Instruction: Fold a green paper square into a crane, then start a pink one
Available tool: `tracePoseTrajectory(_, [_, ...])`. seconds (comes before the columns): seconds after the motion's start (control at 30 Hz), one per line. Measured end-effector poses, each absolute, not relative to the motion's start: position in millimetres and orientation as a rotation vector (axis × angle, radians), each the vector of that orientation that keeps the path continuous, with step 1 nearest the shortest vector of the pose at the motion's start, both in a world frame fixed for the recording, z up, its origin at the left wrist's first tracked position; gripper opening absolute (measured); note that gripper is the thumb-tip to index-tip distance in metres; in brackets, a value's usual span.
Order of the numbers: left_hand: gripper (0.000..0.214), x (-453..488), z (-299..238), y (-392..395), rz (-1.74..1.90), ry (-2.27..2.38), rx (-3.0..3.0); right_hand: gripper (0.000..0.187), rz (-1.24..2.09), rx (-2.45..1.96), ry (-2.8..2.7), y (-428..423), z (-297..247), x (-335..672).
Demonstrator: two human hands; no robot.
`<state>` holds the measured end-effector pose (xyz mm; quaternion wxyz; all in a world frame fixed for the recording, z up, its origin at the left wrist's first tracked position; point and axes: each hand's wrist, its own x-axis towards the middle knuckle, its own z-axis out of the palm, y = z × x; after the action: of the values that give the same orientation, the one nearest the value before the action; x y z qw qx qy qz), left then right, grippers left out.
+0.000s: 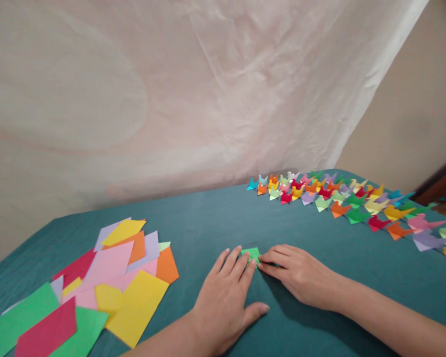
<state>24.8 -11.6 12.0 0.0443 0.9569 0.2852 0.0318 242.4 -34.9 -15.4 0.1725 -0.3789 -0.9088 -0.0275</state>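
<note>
A small folded piece of green paper [251,252] lies on the dark green tabletop, partly covered by fingers. My left hand [228,292] rests flat over its left side, fingers stretched out and thumb apart, pressing it against the table. At the paper's right edge, my right hand [301,275] has its thumb and fingertips pinched together on it. The lower part of the paper is hidden under both hands.
Loose coloured paper sheets [107,263] overlap in a pile on the left. Rows of folded paper birds [340,209] in many colours stand at the back right. A pale, wrinkled cloth [208,89] hangs behind the table [193,218].
</note>
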Motion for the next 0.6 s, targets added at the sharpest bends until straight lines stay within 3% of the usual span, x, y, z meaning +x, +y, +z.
tracePoseTrajectory(0.6, [0.063, 20.1, 15.3, -6.7, 0.084, 0.827, 2.896, 0.026, -0.062, -1.139, -2.606, -34.9, -16.4, 237.5])
